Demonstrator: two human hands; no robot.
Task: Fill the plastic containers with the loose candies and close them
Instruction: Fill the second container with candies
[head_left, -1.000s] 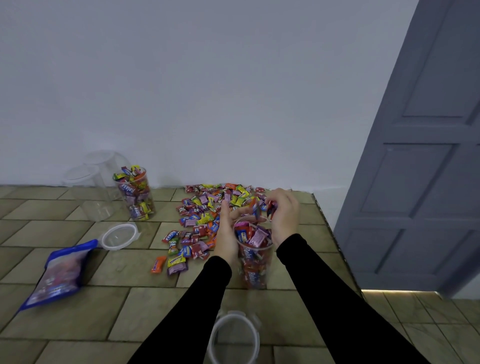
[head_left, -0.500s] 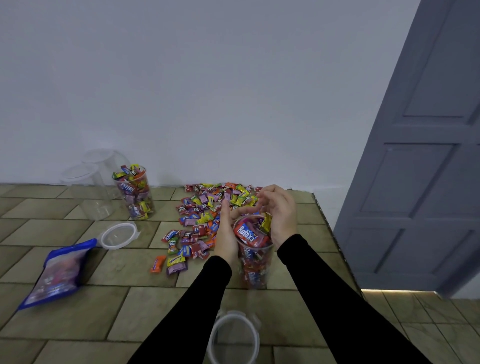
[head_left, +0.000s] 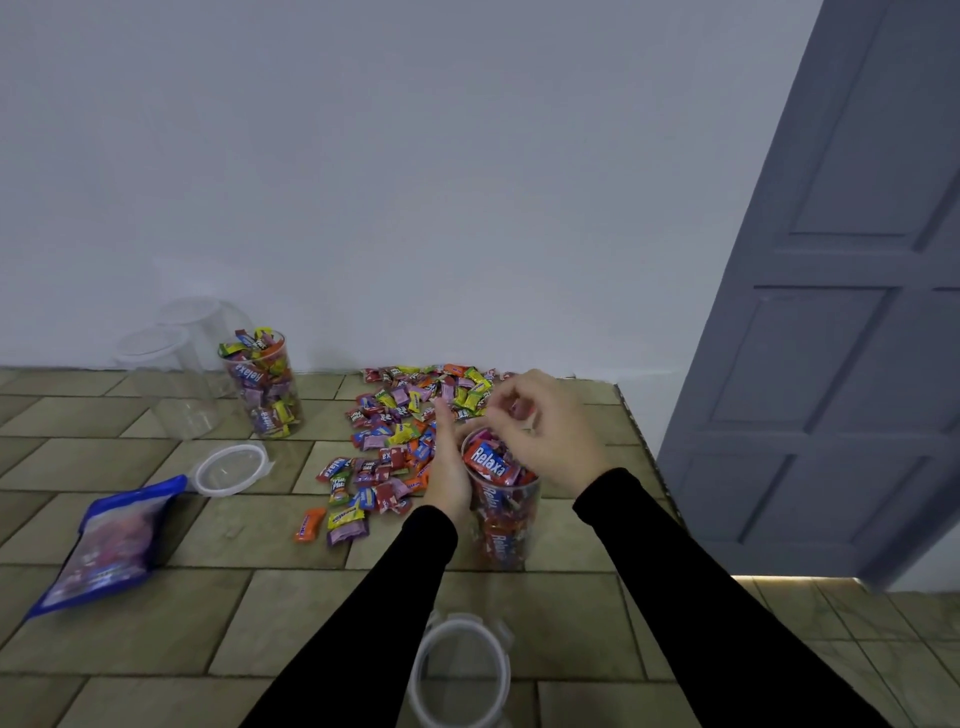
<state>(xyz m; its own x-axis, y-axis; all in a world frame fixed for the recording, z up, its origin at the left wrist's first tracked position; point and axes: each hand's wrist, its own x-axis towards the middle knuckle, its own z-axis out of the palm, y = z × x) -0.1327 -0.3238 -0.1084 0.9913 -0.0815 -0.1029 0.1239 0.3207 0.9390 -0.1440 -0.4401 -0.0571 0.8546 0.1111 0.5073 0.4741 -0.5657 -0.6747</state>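
Head view: the near container (head_left: 501, 512) is a tall clear plastic cylinder standing upright on the tiled floor (head_left: 156, 613) at the centre, packed to the rim with red, pink and blue wrapped candies. The left hand (head_left: 451, 470) grips its side at 9 o'clock, fingers curled around the wall. The right hand (head_left: 545, 431) hovers just above its mouth at 1 o'clock, fingers curled; whether they pinch a candy I cannot tell. The loose candies (head_left: 405, 431) lie heaped at 11 o'clock of the container. A second filled container (head_left: 262, 384) stands open at 10 o'clock, beside two empty containers (head_left: 171, 374). One lid (head_left: 229, 469) lies near a blue bag (head_left: 111, 545); another lid (head_left: 462, 670) lies at 6 o'clock.
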